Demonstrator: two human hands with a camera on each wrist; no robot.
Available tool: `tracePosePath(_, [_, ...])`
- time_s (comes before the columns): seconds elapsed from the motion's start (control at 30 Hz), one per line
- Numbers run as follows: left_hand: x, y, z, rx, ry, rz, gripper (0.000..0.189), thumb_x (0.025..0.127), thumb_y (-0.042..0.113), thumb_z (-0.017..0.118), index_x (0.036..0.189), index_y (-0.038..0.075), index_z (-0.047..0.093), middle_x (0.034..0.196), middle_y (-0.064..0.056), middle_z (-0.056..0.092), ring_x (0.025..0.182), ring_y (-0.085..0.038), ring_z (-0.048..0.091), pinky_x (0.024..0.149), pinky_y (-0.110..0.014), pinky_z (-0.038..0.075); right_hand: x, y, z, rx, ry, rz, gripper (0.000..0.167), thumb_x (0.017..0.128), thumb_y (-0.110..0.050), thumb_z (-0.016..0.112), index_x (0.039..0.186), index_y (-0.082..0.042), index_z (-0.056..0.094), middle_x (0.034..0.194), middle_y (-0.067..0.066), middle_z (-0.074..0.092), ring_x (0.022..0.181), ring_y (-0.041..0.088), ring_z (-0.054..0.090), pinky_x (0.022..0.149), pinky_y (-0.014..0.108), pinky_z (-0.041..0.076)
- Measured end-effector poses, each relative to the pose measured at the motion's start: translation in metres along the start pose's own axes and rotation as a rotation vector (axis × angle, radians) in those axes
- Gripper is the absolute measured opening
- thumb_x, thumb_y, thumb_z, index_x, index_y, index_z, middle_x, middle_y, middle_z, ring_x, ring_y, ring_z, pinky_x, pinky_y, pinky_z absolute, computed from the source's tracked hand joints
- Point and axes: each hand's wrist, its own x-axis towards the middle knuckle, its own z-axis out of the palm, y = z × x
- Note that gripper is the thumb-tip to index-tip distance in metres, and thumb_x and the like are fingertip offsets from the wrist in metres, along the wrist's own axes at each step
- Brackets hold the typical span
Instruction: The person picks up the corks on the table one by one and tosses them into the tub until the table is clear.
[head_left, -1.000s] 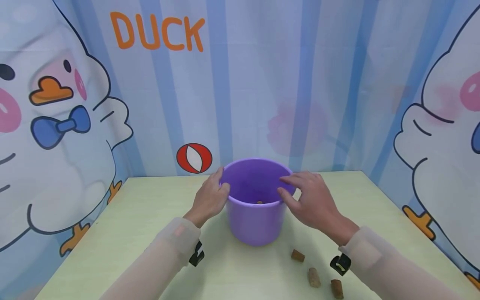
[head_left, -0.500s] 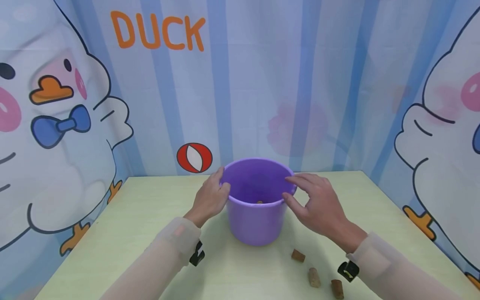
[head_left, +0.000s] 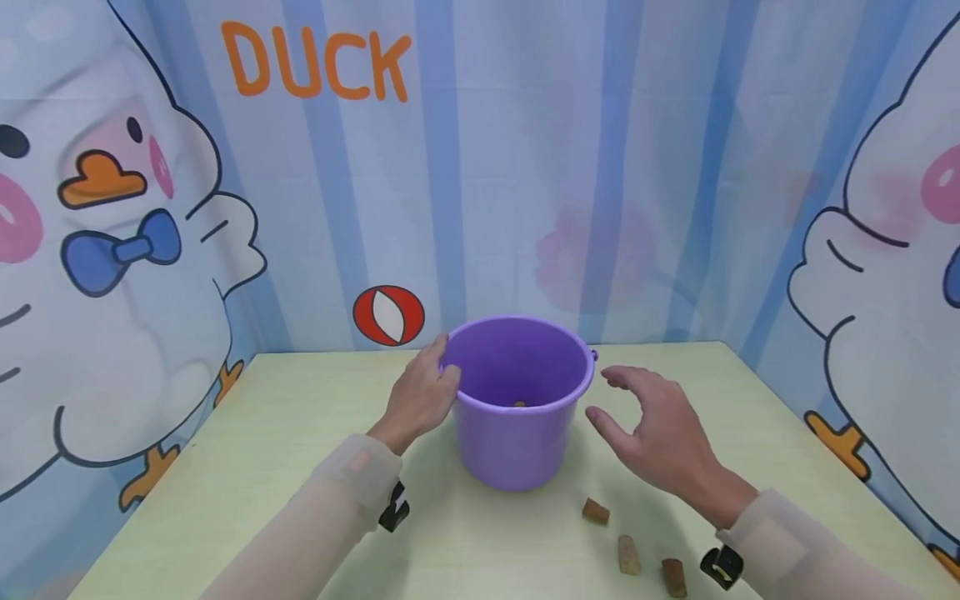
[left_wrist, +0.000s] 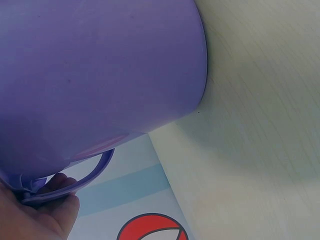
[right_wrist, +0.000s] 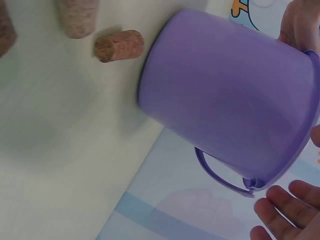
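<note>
Nearest: three corks point(head_left: 628, 555) lying loose on the table point(head_left: 217, 475). Beyond them, right hand point(head_left: 663, 429), fingers released and loosely curved, just beside the purple bucket point(head_left: 513, 446), not touching. Left hand point(head_left: 417, 392) opposite, fingers grasping the bucket's rim. Bucket stands upright between both hands; small piece inside, unclear. Farthest: duck-print curtain point(head_left: 510, 167).

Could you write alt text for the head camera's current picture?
A purple bucket stands on a pale table, held at its left side by a person's left hand; the right hand hovers beside it, not touching. Three corks lie nearer the viewer, to the right; a cartoon-duck curtain hangs behind.
</note>
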Motion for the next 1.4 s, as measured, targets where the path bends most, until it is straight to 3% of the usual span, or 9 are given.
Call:
tracePosePath(0.33, [0.001, -0.001, 0.002, 0.005, -0.007, -0.004, 0.067, 0.101, 0.025, 0.038, 0.162, 0.004, 0.023, 0.165, -0.014, 0.033, 0.150, -0.035, 0.032, 0.118, -0.060, 0.029, -0.025, 0.008, 0.009, -0.054, -0.221, 0.059, 0.041, 0.087, -0.032, 0.081, 0.117, -0.006, 0.073, 0.112, 0.006, 0.075, 0.099, 0.026, 0.071, 0.092, 0.056, 0.052])
tracePosePath(0.63, [0.000, 0.002, 0.000, 0.008, -0.003, 0.002, 0.067, 0.100, 0.026, 0.037, 0.162, 0.004, 0.024, 0.164, -0.014, 0.035, 0.150, -0.035, 0.033, 0.119, -0.059, 0.029, -0.033, 0.008, 0.015, -0.053, -0.422, 0.117, 0.043, 0.080, -0.031, 0.086, 0.117, -0.010, 0.075, 0.107, 0.000, 0.074, 0.100, 0.026, 0.069, 0.087, 0.050, 0.055])
tracePosePath(1.03, [-0.001, 0.002, -0.002, 0.001, -0.004, -0.005, 0.066, 0.101, 0.025, 0.039, 0.162, 0.004, 0.023, 0.164, -0.014, 0.034, 0.151, -0.035, 0.032, 0.119, -0.058, 0.029, -0.035, 0.007, 0.025, -0.049, -0.503, 0.170, 0.041, 0.075, -0.026, 0.087, 0.111, -0.009, 0.077, 0.095, -0.001, 0.074, 0.092, 0.024, 0.068, 0.079, 0.041, 0.055])
tracePosePath(1.4, [0.000, 0.000, -0.001, 0.008, -0.005, -0.008, 0.066, 0.101, 0.025, 0.038, 0.163, 0.005, 0.023, 0.165, -0.012, 0.032, 0.151, -0.035, 0.031, 0.119, -0.060, 0.028, -0.040, 0.007, 0.031, -0.085, -0.527, 0.149, 0.036, 0.073, -0.026, 0.087, 0.104, -0.009, 0.078, 0.087, -0.004, 0.072, 0.084, 0.019, 0.066, 0.075, 0.039, 0.054])
